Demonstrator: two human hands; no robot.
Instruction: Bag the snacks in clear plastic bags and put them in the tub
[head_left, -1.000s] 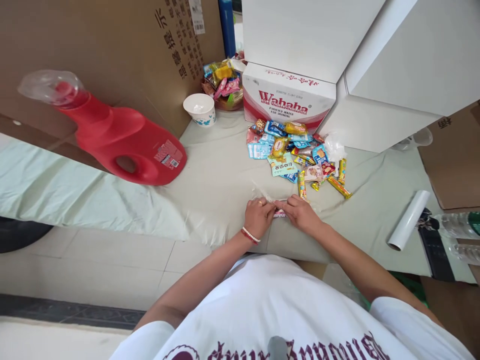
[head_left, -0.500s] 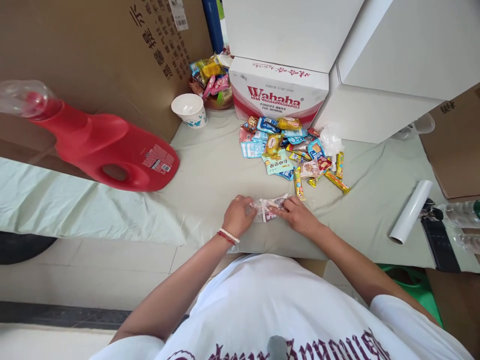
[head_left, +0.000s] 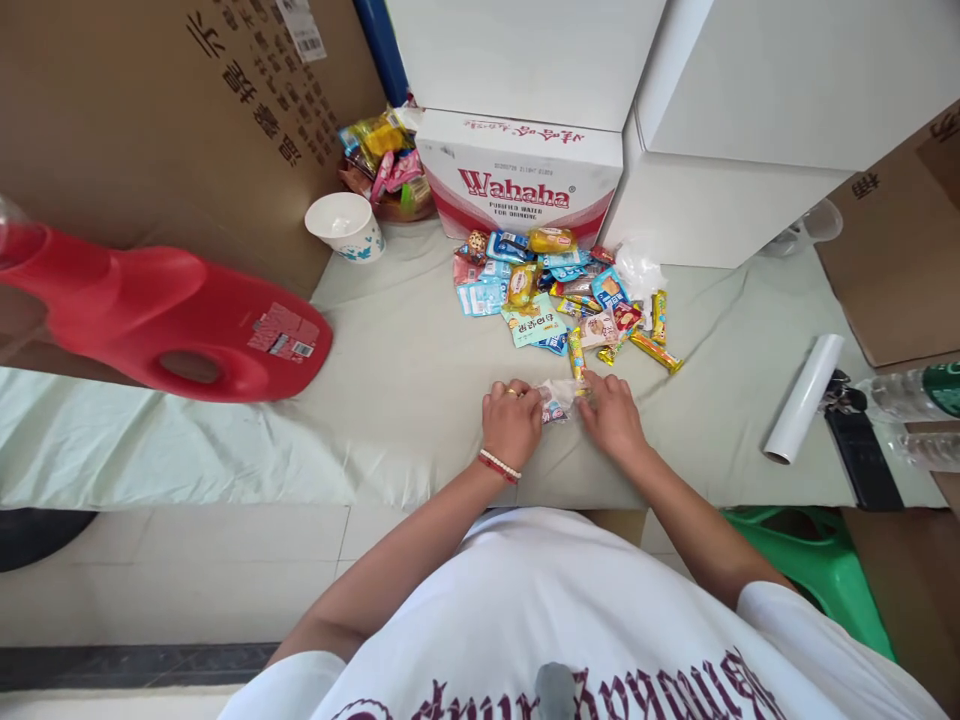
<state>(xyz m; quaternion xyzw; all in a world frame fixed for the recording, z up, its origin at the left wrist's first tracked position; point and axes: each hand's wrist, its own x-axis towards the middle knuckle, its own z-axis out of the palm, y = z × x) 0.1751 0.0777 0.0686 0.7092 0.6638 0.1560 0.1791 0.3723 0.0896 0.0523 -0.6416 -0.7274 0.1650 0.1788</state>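
Observation:
A small clear plastic bag with a printed snack packet in it [head_left: 556,401] lies near the front of the cloth-covered table. My left hand [head_left: 512,420] has its fingers curled down over the bag's left end. At the opposite end, my right hand [head_left: 613,415] pinches the bag between thumb and fingers. Just beyond my hands is a pile of wrapped snacks [head_left: 534,320], with a yellow stick packet [head_left: 576,352] reaching close to my right fingers. Part of the bag is hidden under my left fingers.
Behind the pile stands a Wahaha water carton [head_left: 517,185]. A paper cup [head_left: 345,227] and a bowl of snacks [head_left: 390,170] are at the back left. A big red bottle [head_left: 165,320] fills the left. At right lie a white roll [head_left: 804,398], a black phone-like object [head_left: 862,458] and plastic bottles [head_left: 907,392].
My left hand has shifted right and turned over the bag, covering its left part. My right hand has moved slightly right, and less of the packet shows. The view has shifted a little.

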